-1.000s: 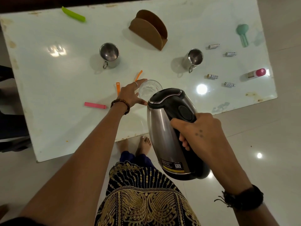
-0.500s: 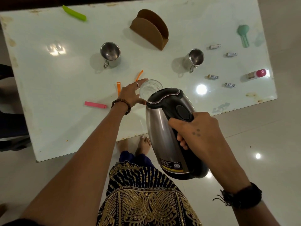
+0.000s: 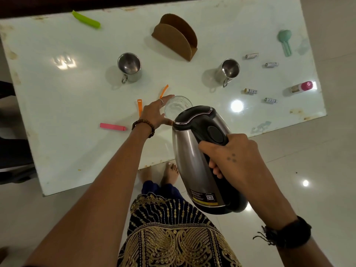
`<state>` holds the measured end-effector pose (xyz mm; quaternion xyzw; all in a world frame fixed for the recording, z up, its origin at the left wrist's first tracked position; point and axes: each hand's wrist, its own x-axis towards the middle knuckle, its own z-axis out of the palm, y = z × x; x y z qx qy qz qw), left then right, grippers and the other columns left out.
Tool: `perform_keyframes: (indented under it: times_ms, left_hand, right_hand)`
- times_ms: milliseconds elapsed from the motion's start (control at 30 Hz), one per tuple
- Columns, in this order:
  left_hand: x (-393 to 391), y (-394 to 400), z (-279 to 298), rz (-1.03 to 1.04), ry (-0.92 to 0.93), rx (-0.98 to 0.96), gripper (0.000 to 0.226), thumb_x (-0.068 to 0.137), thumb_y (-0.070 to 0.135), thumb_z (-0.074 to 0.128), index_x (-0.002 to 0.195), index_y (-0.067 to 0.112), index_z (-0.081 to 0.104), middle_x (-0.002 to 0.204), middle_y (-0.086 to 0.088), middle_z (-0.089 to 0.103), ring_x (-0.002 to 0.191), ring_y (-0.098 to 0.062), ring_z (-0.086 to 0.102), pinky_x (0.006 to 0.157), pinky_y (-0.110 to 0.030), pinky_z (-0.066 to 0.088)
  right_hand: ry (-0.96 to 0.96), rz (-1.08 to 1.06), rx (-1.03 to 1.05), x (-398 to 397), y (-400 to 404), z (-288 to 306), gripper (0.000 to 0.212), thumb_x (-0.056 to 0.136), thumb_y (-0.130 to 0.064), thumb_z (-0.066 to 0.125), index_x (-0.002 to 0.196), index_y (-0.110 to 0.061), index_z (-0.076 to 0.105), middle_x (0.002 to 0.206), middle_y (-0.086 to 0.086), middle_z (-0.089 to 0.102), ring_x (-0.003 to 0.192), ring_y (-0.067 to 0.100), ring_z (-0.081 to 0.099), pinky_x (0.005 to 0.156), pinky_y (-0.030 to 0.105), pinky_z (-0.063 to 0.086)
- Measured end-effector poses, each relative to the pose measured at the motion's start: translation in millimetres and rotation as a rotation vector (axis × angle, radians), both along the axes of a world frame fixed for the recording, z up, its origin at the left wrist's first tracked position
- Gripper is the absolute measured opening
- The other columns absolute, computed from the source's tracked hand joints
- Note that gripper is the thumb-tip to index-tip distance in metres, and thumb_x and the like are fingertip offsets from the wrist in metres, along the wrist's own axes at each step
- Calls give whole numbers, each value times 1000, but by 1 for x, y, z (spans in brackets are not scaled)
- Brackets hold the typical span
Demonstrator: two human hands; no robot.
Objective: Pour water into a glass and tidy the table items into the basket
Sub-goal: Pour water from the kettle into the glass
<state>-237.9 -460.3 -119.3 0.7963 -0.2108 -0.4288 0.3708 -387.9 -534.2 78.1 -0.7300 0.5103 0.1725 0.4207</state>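
A clear glass (image 3: 178, 107) stands near the middle of the white table (image 3: 57, 116). My left hand (image 3: 154, 113) wraps around its left side, thumb in front and fingers behind. My right hand (image 3: 234, 157) grips the black handle of a steel electric kettle (image 3: 194, 157), which is tilted forward with its lid end over the glass rim. The spout and any water stream are hidden behind the kettle. A brown half-round holder (image 3: 176, 36) stands at the back centre.
Two steel mugs (image 3: 130, 67) (image 3: 229, 71) stand behind the glass. Clips lie scattered: green (image 3: 86, 19), pink (image 3: 112, 126), two orange (image 3: 139, 108) (image 3: 164, 90). Several batteries (image 3: 251, 91), a pink-capped bottle (image 3: 301, 87) and a teal tool (image 3: 285, 41) lie at the right.
The kettle has shifted slightly left and forward over the glass. My left hand stays on the glass.
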Motion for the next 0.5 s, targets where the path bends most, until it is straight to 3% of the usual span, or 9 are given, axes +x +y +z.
perform_keyframes:
  times_ms: [200,500]
  left_hand:
    - [0,0,2,18,37,-6,80,66,7,77,136,20,40,140,-5,47,132,-23,38,111,-37,33]
    - [-1,0,3,28,46,-5,81,66,7,78,136,20,40,140,-4,47,132,-21,38,110,-34,31]
  right_hand:
    - [1,-14,5,1,-1,0,24,62,-35,58,57,-11,60,39,-1,58,41,14,54,59,36,57]
    - [4,-20,7,0,0,-1,23,63,-34,58,59,-12,60,42,0,59,41,13,54,60,35,57]
